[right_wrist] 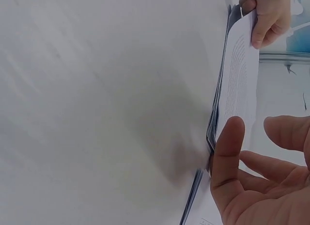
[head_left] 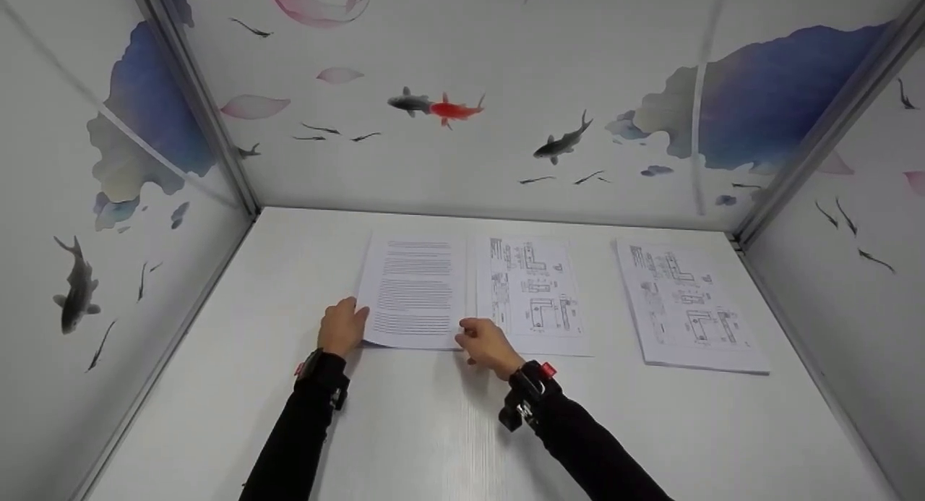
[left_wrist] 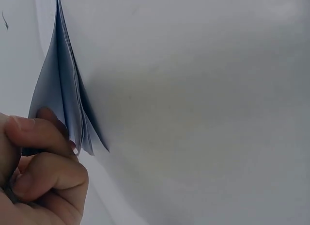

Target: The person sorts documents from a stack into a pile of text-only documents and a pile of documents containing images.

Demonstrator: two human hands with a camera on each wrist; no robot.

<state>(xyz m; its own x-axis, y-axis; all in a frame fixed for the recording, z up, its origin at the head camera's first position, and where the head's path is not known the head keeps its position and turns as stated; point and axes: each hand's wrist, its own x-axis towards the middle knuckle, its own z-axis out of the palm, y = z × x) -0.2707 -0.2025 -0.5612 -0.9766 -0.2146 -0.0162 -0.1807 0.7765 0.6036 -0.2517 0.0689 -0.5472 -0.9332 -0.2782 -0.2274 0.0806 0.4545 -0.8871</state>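
Note:
A thin stack of text-printed paper sheets (head_left: 415,288) lies on the white table, its near edge facing me. My left hand (head_left: 342,329) grips its near-left side; in the left wrist view the sheets (left_wrist: 53,89) fan slightly apart at the fingers. At the near-right corner is my right hand (head_left: 489,343), fingers loosely bent. The right wrist view has this hand's thumb and forefinger (right_wrist: 228,142) apart, with the forefinger overlapping the stack's corner (right_wrist: 211,137).
Right of the text sheets lies a stack of technical drawings (head_left: 531,298). A thicker stack of similar drawings (head_left: 694,313) sits farther right. White panels (head_left: 462,176) with painted fish enclose the table (head_left: 419,429) on the back and both sides.

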